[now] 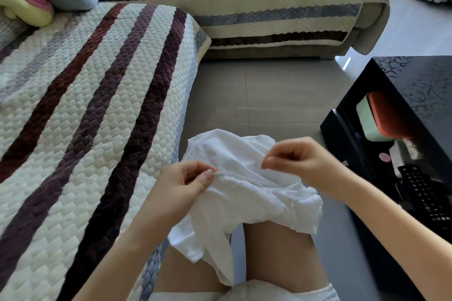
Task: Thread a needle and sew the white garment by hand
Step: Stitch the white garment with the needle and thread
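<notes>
The white garment (pixel 247 193) lies crumpled over my knees, in the lower middle of the head view. My left hand (pixel 181 187) pinches a folded seam of the cloth between thumb and fingers at the garment's left side. A thin white thread (pixel 234 184) strays from the seam just right of that hand. My right hand (pixel 293 160) hovers over the garment's upper right with thumb and forefinger pressed together in a pinch. Whether the needle sits between them I cannot tell; it is too small to see.
A sofa with a striped quilted cover (pixel 80 117) runs along my left, and a second section (pixel 244 7) stands across the back. A black coffee table (pixel 401 110) is at my right, with a remote control (pixel 425 193) on its lower shelf. Grey tiled floor (pixel 256 98) lies between.
</notes>
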Available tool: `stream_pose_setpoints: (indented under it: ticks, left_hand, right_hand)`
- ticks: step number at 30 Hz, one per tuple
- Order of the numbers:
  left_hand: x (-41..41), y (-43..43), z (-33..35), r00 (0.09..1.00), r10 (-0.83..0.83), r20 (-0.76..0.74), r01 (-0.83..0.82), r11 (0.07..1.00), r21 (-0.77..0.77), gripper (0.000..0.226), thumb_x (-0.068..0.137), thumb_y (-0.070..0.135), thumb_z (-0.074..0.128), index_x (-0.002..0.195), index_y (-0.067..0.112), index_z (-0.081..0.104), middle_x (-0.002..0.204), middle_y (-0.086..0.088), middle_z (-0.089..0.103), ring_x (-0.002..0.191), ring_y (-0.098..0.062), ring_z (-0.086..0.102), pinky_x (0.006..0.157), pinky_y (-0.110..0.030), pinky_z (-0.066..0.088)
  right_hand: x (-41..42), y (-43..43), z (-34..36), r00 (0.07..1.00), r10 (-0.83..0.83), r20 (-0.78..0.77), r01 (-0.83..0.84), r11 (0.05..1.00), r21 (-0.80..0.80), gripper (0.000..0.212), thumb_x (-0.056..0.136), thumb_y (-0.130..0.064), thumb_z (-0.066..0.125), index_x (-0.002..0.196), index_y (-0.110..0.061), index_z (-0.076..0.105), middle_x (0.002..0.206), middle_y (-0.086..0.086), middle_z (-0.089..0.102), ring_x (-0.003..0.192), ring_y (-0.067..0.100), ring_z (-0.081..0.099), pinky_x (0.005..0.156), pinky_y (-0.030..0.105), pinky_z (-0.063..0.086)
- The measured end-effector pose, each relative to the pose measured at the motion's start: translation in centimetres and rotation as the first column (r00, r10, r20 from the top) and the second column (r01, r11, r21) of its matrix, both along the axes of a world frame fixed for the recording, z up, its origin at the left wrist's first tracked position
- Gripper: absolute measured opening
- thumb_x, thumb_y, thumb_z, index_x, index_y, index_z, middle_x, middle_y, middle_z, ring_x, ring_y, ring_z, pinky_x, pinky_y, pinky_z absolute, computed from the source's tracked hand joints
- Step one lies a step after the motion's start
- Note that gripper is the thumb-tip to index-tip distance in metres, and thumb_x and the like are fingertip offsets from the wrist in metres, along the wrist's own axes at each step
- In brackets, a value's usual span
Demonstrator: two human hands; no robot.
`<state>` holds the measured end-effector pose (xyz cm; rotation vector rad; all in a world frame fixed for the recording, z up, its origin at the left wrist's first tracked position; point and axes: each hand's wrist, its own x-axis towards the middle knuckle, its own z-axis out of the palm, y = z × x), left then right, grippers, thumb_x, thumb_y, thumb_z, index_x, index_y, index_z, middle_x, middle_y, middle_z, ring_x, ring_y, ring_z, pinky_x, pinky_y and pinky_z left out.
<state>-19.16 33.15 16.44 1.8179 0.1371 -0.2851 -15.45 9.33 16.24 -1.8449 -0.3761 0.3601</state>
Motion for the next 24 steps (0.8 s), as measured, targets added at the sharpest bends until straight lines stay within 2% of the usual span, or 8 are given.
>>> stream_pose_setpoints:
  ticks: [3, 6, 12, 16, 18, 19, 21, 24]
  left_hand:
    - [0.4, -0.1, -0.7, 1.000, 0.018, -0.008, -0.017, 0.998, 0.052, 0.019, 0.092, 0.012, 0.058, 0.082, 0.022, 0.071, 0.075, 0.006, 0.071, 0.073, 0.001, 0.063, 0.068, -0.010, 0.047]
    - [1.0, -0.1, -1.6, 0.999, 0.032, -0.004, -0.031, 0.988, 0.152, 0.020, 0.093, 0.013, 0.057, 0.080, 0.022, 0.069, 0.078, 0.004, 0.070, 0.076, -0.005, 0.063, 0.069, -0.013, 0.045]
    - [1.7, -0.2, -2.2, 0.997, 0.079, -0.022, -0.075, 0.983, 0.169, 0.022, 0.094, 0.013, 0.056, 0.076, 0.019, 0.069, 0.075, -0.003, 0.067, 0.070, -0.009, 0.057, 0.065, -0.018, 0.041]
    - [1.6, -0.3, -1.7, 0.990, 0.070, -0.121, -0.074, 0.997, -0.023, 0.021, 0.094, 0.011, 0.056, 0.078, 0.015, 0.069, 0.068, 0.004, 0.063, 0.065, -0.005, 0.055, 0.061, -0.014, 0.042]
    - [1.5, -0.3, -1.2, 0.988, 0.024, -0.155, -0.047, 0.988, -0.144, 0.020, 0.093, 0.010, 0.056, 0.079, 0.013, 0.070, 0.067, 0.005, 0.065, 0.065, -0.005, 0.058, 0.062, -0.014, 0.045]
    - [1.4, -0.3, -1.0, 0.988, 0.002, -0.157, -0.033, 0.981, -0.191, 0.020, 0.093, 0.010, 0.056, 0.080, 0.013, 0.070, 0.068, 0.006, 0.066, 0.066, -0.004, 0.060, 0.062, -0.014, 0.046]
    - [1.4, -0.3, -0.5, 0.988, -0.039, -0.148, 0.000, 0.967, -0.256, 0.019, 0.093, 0.010, 0.056, 0.082, 0.014, 0.071, 0.070, 0.006, 0.068, 0.069, -0.004, 0.061, 0.064, -0.014, 0.047]
    - [1.2, -0.4, 0.0, 0.988, -0.104, -0.113, 0.066, 0.953, -0.295, 0.011, 0.085, 0.020, 0.065, 0.077, 0.021, 0.073, 0.073, 0.005, 0.066, 0.072, -0.005, 0.060, 0.066, -0.015, 0.045]
  right_hand:
    - [0.2, -1.8, 3.1, 0.997, -0.062, 0.040, 0.044, 0.931, 0.362, 0.015, 0.072, -0.033, 0.079, 0.072, -0.018, 0.075, 0.059, -0.006, 0.060, 0.054, 0.008, 0.042, 0.055, 0.017, 0.031]
    - [0.9, -3.7, 6.2, 0.995, 0.004, 0.097, -0.067, 0.752, 0.656, 0.013, 0.079, -0.032, 0.071, 0.075, -0.020, 0.072, 0.055, -0.011, 0.044, 0.052, 0.011, 0.025, 0.052, 0.023, 0.021]
    - [2.6, -5.1, 7.6, 0.998, 0.019, 0.065, -0.067, 0.491, 0.869, 0.013, 0.084, -0.020, 0.064, 0.072, -0.016, 0.068, 0.052, -0.006, 0.025, 0.049, 0.008, 0.020, 0.047, 0.018, 0.025]
    - [1.2, -3.5, 5.8, 0.966, -0.203, 0.159, 0.093, 0.850, 0.519, 0.015, 0.066, -0.035, 0.079, 0.066, -0.022, 0.072, 0.057, -0.013, 0.060, 0.048, 0.005, 0.040, 0.049, 0.019, 0.027]
    - [-0.2, -2.1, 5.3, 0.968, 0.044, 0.247, -0.101, 0.970, 0.223, 0.005, 0.068, -0.019, 0.078, 0.067, -0.023, 0.074, 0.063, -0.017, 0.066, 0.053, -0.001, 0.053, 0.053, 0.011, 0.036]
    - [-1.0, -1.3, 5.1, 0.937, 0.254, 0.240, -0.272, 0.961, 0.042, 0.011, 0.072, -0.011, 0.074, 0.069, -0.022, 0.074, 0.062, -0.020, 0.063, 0.052, -0.002, 0.052, 0.052, 0.010, 0.037]
    - [-2.4, -0.4, 4.8, 0.853, 0.502, 0.142, -0.463, 0.854, -0.236, 0.008, 0.077, -0.022, 0.073, 0.069, -0.022, 0.073, 0.055, -0.014, 0.055, 0.047, 0.008, 0.041, 0.047, 0.020, 0.031]
    - [-2.9, 0.2, 4.2, 0.884, 0.385, 0.264, -0.264, 0.879, -0.397, 0.053, 0.075, -0.059, 0.066, 0.046, -0.018, 0.048, 0.046, 0.000, 0.029, 0.047, 0.015, 0.024, 0.044, 0.032, 0.023]
